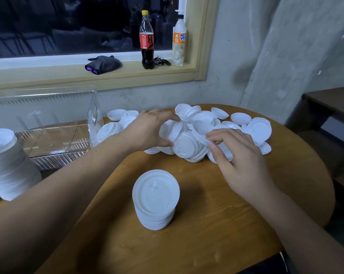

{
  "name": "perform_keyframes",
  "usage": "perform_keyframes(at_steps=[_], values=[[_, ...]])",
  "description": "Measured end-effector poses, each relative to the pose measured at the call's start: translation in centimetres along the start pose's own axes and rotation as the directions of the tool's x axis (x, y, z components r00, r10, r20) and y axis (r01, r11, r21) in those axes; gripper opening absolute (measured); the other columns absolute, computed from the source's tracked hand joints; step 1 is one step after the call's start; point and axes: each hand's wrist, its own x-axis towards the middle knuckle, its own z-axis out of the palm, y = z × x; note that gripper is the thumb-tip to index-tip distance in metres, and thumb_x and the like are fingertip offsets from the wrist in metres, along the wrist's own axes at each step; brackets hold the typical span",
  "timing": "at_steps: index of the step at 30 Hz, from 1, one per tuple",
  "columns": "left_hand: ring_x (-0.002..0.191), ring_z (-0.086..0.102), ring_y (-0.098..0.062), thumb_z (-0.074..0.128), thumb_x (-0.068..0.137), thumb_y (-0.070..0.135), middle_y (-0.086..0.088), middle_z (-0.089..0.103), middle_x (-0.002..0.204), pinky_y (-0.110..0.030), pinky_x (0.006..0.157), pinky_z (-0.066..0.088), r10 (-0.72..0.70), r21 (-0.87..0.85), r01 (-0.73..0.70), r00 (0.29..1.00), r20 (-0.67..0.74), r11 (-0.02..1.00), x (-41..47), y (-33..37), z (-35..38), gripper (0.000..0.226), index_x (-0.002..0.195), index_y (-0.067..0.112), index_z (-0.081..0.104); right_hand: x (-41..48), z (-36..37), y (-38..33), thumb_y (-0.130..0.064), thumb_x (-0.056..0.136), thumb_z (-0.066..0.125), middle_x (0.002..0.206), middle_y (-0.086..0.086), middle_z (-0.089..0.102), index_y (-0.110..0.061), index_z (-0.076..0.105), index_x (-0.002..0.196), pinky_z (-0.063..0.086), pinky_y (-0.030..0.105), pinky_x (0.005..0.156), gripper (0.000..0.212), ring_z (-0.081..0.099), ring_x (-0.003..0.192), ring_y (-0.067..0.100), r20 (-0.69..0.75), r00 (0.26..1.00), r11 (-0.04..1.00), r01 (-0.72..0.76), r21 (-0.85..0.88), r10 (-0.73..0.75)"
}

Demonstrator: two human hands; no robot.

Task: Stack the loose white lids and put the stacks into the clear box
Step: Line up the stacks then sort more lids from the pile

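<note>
So both hands are in the pile of loose lids (206, 120), which sits on the far side of the wooden table (246, 224), spreading out past both hands to either side.

The left hand (147, 129) is curled around a small bunch of lids (171, 131). They're nested together and tipped up on edge, with the fingers over the top rim and the thumb underneath. The right hand (240, 161) has its fingers bent, and thumb and forefinger look pinched on the rim of a single lid (201, 137) at the front of the pile. It's a bit blurry there, so I can't tell how firm that hold is.

A tidy finished stack (156, 198) stands upright on the table, closer to the body than either hand and roughly between the two forearms.

The clear box (54, 135) is off to the left of the left hand, just beside the pile's edge. It has see-through dividers inside, and I can't make out any lids in it. Even further left, by the left forearm, there's a tall stack (7, 165) of lids standing outside the box.

Up on the windowsill beyond the hands there's a cola bottle (147, 40), an orange soda bottle (179, 40), some keys (162, 61) and a dark glove (103, 64).
</note>
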Motion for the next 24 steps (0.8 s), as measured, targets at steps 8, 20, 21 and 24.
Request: perform_keyframes(at_steps=[8,20,21,24], values=[[0.128,0.059,0.004,0.092,0.079,0.047,0.024,0.065,0.138,-0.016,0.104,0.044,-0.145,-0.343,0.08,0.975,-0.167,0.936,-4.1,1.7,-4.2,0.071,0.142,0.037,0.061,-1.5,-1.9,-6.9,-0.01,0.104,0.066,0.132,-0.008,0.071,-0.012,0.073,0.109,0.047,0.04,0.111,0.008,0.059,0.139,0.009,0.092,0.978,0.973,0.169,0.159,-0.185],[0.115,0.074,-0.029,0.09,0.08,0.029,-0.007,0.075,0.124,-0.05,0.102,0.055,-0.307,-0.749,-0.017,0.906,-0.292,0.662,-12.6,4.4,-6.2,0.06,0.126,0.006,0.059,-4.5,0.2,-9.1,-0.012,0.108,0.063,0.14,-0.003,0.068,-0.012,0.074,0.11,0.043,0.04,0.114,0.011,0.054,0.145,0.014,0.282,0.889,0.932,0.333,0.145,-0.362],[0.113,0.074,-0.032,0.09,0.08,0.028,-0.01,0.074,0.122,-0.047,0.101,0.056,-0.307,-0.77,-0.029,0.907,-0.288,0.637,-12.9,4.5,-6.0,0.061,0.128,0.008,0.057,-4.6,0.4,-9.0,-0.012,0.108,0.062,0.14,-0.003,0.068,-0.012,0.074,0.11,0.043,0.041,0.114,0.012,0.053,0.146,0.014,0.288,0.887,0.932,0.335,0.14,-0.362],[0.118,0.072,-0.027,0.089,0.083,0.033,-0.001,0.069,0.129,-0.046,0.101,0.055,-0.284,-0.756,0.044,0.94,-0.19,0.653,-13.3,4.6,-5.0,0.056,0.13,0.024,0.059,-4.8,0.6,-8.8,-0.014,0.109,0.061,0.139,-0.003,0.068,-0.012,0.074,0.11,0.043,0.042,0.115,0.013,0.053,0.146,0.014,0.297,0.882,0.931,0.34,0.137,-0.366]])
